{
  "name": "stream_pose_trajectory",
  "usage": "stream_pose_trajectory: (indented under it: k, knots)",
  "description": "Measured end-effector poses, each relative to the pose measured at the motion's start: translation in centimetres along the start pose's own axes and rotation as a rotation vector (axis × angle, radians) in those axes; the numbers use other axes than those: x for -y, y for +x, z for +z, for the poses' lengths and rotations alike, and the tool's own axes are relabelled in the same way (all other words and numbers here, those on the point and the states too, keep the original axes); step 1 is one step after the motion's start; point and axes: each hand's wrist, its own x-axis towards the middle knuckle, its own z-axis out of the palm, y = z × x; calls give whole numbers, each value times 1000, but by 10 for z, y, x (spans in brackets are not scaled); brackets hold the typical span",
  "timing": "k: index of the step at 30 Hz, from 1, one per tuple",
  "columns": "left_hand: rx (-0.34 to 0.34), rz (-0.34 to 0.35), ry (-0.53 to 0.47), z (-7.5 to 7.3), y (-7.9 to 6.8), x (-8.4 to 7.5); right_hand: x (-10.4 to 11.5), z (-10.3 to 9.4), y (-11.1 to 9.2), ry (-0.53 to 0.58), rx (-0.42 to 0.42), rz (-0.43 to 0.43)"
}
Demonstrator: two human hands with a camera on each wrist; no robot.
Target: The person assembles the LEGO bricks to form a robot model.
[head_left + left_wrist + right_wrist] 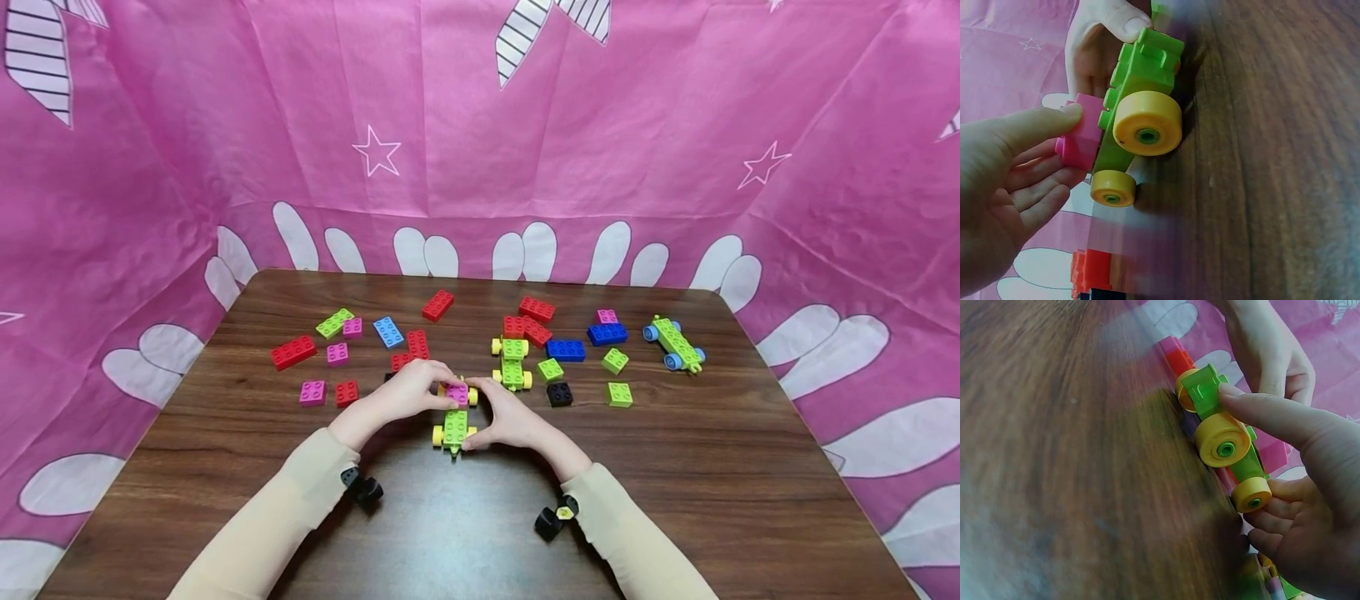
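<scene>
A lime-green toy car base (pixel 455 427) with yellow wheels stands on the table in front of the person. My left hand (pixel 405 393) pinches a pink building brick (pixel 1087 128) between thumb and fingers, at the studs of the car base's far end. Whether the brick is fully pressed down cannot be told. My right hand (pixel 513 419) holds the same car base lengthwise, its thumb on the near end and its fingers around the far end, as the right wrist view shows.
Another yellow-wheeled green car base (pixel 512 372) stands just beyond the right hand. Farther right is a green car base with blue wheels (pixel 674 343). Loose bricks lie around, among them a red brick (pixel 293 352), a blue brick (pixel 566 350) and a black brick (pixel 559 394).
</scene>
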Motion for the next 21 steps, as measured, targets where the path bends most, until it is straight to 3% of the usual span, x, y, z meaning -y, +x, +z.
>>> stream_pose_trajectory:
  k: [8,21]
  knots:
    - [48,-47,-3,-4,2,-4,1,0,-1,4,-2,0]
    - [67,-99,-9,-8,5,-13,-1,1,0,20,-8,1]
